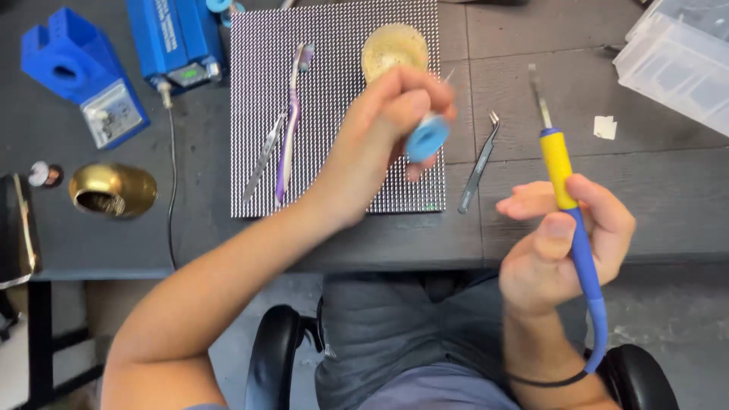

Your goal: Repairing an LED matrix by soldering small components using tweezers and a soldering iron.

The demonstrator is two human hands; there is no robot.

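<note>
Fingers of the right hand are clenched around a yellow-and-blue handled soldering iron, its metal tip pointing away over the dark table. Beyond, the left hand pinches a small blue spool above a dotted grey rectangular panel. On that panel lie a purple toothbrush and a yellowish round dish; just right of it, metal tweezers.

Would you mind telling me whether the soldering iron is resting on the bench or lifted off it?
Lifted: the right hand grips the soldering iron in the air by its yellow-and-blue handle, tip pointing away over the bench.
</note>
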